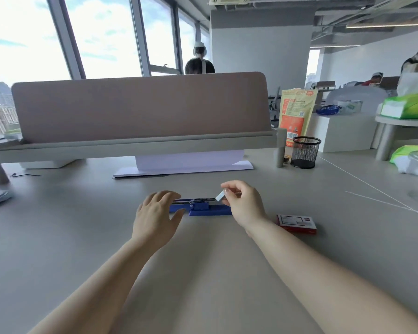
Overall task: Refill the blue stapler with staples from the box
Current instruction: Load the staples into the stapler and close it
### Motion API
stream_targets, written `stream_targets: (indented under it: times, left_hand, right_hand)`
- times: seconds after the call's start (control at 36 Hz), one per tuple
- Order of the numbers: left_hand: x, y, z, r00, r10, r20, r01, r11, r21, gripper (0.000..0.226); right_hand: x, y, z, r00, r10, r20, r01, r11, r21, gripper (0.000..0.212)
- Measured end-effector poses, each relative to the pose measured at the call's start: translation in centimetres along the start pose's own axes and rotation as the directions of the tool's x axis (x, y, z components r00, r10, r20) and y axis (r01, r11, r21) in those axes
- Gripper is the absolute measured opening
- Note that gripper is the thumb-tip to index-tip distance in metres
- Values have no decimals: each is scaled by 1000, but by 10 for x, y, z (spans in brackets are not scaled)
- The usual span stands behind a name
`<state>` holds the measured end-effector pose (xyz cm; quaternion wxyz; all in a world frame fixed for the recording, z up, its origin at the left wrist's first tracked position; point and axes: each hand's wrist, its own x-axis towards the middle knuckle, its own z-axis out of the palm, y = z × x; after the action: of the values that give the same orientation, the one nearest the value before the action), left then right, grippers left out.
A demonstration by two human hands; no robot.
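Note:
The blue stapler (203,209) lies flat on the grey desk, opened out so its metal staple channel faces up. My left hand (156,216) rests over the stapler's left end with fingers spread, touching it. My right hand (243,202) hovers at the stapler's right end and pinches a small silvery strip of staples (219,195) between thumb and fingers, just above the channel. The red and white staple box (296,223) lies flat on the desk to the right of my right wrist.
A black mesh pen cup (305,151) stands at the back right beside an orange bag (293,112). A pink divider screen (140,104) and white paper sheets (184,165) sit behind the stapler. Thin white cords (384,201) cross the desk on the right.

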<state>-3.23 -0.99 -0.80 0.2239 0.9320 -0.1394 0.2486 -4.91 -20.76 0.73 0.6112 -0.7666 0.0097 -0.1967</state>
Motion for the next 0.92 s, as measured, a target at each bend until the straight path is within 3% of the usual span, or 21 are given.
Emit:
stream_targets:
  times: [0.17, 0.36, 0.58, 0.69, 0.92]
  left_hand:
    - [11, -7, 16, 999, 38, 17, -36, 997, -73, 22]
    - [10, -16, 18, 999, 4, 35, -1, 996, -85, 37]
    - [7, -13, 24, 990, 71, 121, -73, 997, 10, 52]
    - [8, -13, 22, 988, 89, 127, -88, 996, -10, 48]
    - [11, -18, 22, 994, 54, 94, -49, 998, -49, 35]
  right_hand:
    - [7, 17, 1, 984, -172, -52, 164, 978, -127, 17]
    - [10, 26, 1, 981, -187, -50, 180, 976, -125, 21]
    - [12, 26, -3, 964, -251, -92, 228, 952, -206, 16]
    - [14, 28, -4, 951, -292, -101, 256, 928, -269, 17]
    - [15, 33, -3, 971, -237, -30, 220, 935, -277, 16]
